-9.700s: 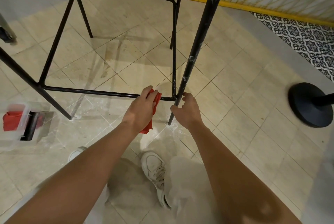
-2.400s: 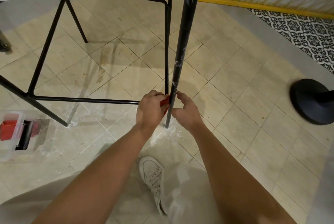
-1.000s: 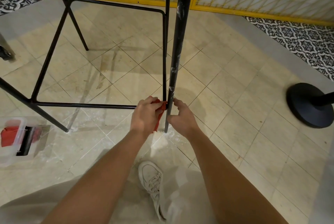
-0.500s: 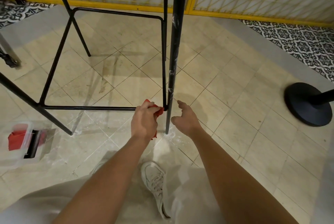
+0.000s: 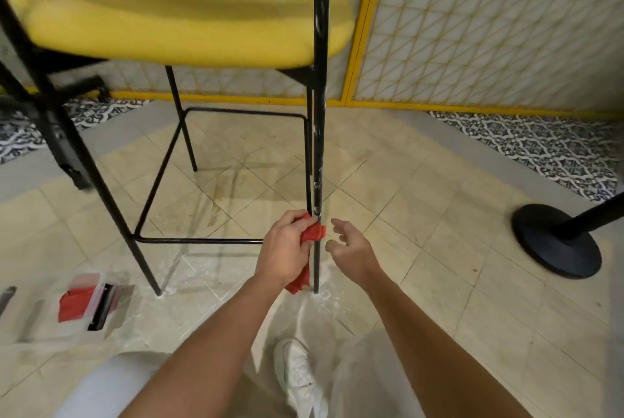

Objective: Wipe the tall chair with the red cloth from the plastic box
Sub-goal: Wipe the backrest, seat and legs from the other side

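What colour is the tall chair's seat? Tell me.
Yellow; the seat shows best in the head view.

Floor: beige square-tiled floor (image 5: 422,208), dusty.
Standing: tall yellow-seated chair on black metal legs (image 5: 189,12).
Left of chair: clear plastic box (image 5: 81,302).
Right of chair: round black post base (image 5: 557,242).

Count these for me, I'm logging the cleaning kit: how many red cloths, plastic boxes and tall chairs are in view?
Red cloths: 2, the held cloth in the left hand and the spare cloth in the box.
Plastic boxes: 1, the plastic box on the floor.
Tall chairs: 1, the tall chair with the yellow seat.
Total: 4.
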